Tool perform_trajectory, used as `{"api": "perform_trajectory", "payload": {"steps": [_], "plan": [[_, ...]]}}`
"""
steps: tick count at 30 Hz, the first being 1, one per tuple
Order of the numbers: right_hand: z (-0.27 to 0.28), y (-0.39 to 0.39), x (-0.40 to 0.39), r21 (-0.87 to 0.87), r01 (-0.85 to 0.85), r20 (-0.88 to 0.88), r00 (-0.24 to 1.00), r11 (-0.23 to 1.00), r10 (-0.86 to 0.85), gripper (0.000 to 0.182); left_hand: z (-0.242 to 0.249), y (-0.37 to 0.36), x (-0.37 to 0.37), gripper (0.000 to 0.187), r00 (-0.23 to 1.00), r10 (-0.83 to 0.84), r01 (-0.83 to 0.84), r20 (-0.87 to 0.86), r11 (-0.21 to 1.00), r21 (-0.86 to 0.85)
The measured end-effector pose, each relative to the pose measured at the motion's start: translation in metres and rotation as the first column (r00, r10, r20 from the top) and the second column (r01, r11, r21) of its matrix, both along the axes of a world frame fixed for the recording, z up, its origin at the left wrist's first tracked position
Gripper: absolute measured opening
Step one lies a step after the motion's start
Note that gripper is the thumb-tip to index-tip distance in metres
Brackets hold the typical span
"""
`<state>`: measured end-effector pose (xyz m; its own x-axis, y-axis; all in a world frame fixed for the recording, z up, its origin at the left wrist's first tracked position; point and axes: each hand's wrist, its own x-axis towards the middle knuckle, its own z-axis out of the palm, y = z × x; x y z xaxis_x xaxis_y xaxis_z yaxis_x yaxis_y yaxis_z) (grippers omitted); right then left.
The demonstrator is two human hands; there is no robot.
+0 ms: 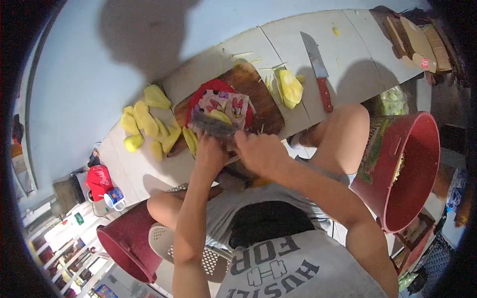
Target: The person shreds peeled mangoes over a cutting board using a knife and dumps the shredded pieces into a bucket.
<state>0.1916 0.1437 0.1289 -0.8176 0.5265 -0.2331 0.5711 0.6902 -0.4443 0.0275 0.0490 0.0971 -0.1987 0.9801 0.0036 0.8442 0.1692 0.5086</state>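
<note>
My right hand [256,150] is closed at the right end of a dark grey, blade-like tool [214,126], blurred; its handle is hidden in the fist. Close by on the left, my left hand [211,150] has its fingers curled at the tool's near edge; what they hold is hidden. Under the tool lies a red round item with a cartoon-print cloth [237,105], on a brown wooden board [268,107]. A yellow slice [220,116] shows just beyond the tool. Long yellow pieces [190,141] lie beside my left hand.
Several peeled yellow pieces [145,119] are heaped left of the board. More cut yellow pieces [289,89] and a red-handled knife [320,74] lie to the right on the tiled surface [293,44]. Red tubs stand on both sides, the right one [385,169] beside my knee.
</note>
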Motion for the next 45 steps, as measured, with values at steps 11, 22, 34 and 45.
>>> {"api": "perform_trajectory", "payload": {"steps": [11,22,34,45], "plan": [[0.007,-0.001,0.003,-0.042,0.015,0.072,0.997,0.999,-0.012,0.018,-0.016,-0.009,-0.006,0.043,0.985,-0.055,0.052,-0.163,0.998,-0.023],[0.042,-0.010,-0.003,-0.053,-0.028,0.132,0.991,0.998,0.035,0.021,-0.013,-0.005,-0.004,0.030,0.997,-0.011,0.013,-0.070,1.000,0.016],[0.015,-0.014,-0.004,-0.065,0.035,0.051,0.998,0.997,-0.032,0.032,-0.007,-0.013,-0.005,0.033,0.993,-0.022,0.015,-0.116,0.998,-0.060],[0.008,-0.010,-0.003,-0.115,0.036,0.076,0.997,0.993,-0.028,0.024,-0.017,-0.021,-0.002,0.037,0.997,0.007,-0.005,-0.079,1.000,0.029]]}}
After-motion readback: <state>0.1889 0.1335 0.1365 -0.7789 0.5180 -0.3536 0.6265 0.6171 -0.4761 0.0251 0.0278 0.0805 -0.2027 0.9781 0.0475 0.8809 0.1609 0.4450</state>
